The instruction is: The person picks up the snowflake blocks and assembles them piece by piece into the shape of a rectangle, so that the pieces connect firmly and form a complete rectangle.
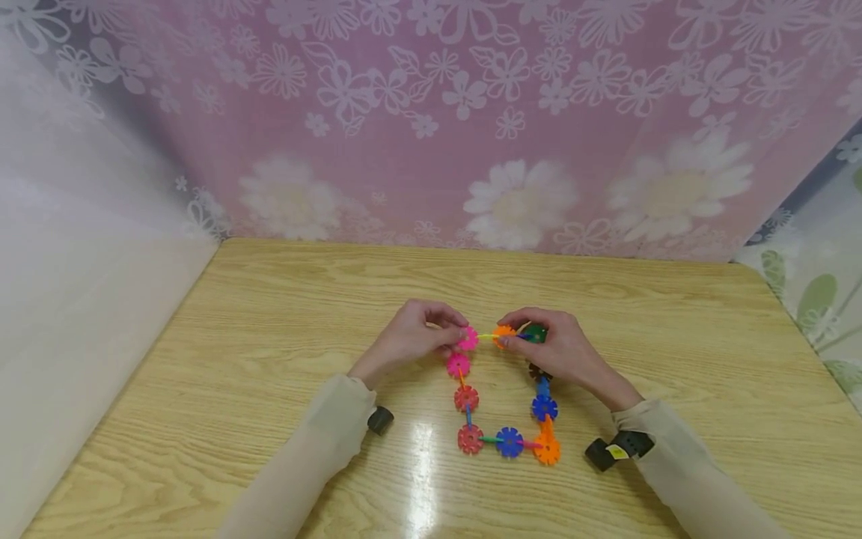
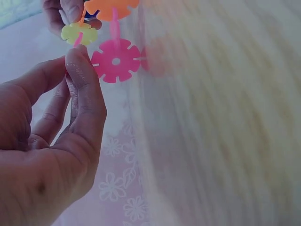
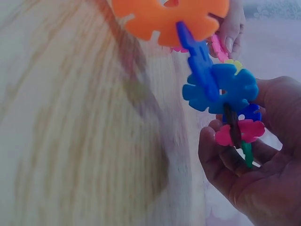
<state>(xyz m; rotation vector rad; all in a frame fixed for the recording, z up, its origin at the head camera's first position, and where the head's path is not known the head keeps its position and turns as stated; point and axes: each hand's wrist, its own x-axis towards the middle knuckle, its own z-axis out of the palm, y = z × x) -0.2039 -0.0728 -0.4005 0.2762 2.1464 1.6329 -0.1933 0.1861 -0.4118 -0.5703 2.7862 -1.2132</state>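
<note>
Slotted plastic snowflake discs in many colours are linked edge to edge into a roughly square loop. At its far left corner my left hand (image 1: pixel 419 333) pinches a pink snowflake disc (image 1: pixel 469 338) between thumb and fingers. A yellow disc (image 2: pixel 70 34) joins it to an orange snowflake disc (image 1: pixel 503 336), which my right hand (image 1: pixel 557 346) pinches. Beside that, partly under the right fingers, sits a green disc (image 1: pixel 536 332). Another pink disc (image 1: pixel 459 365) lies just below the left fingertips. In the right wrist view, a light blue disc (image 3: pixel 240 89) stands near the right fingers.
The loop's near side has a red disc (image 1: pixel 470 439), a blue disc (image 1: pixel 509 442) and an orange disc (image 1: pixel 547 448). All this is over a wood-grain table (image 1: pixel 269 359). A pink flowered curtain (image 1: pixel 404 150) hangs behind its far edge, with pale cloth at both sides.
</note>
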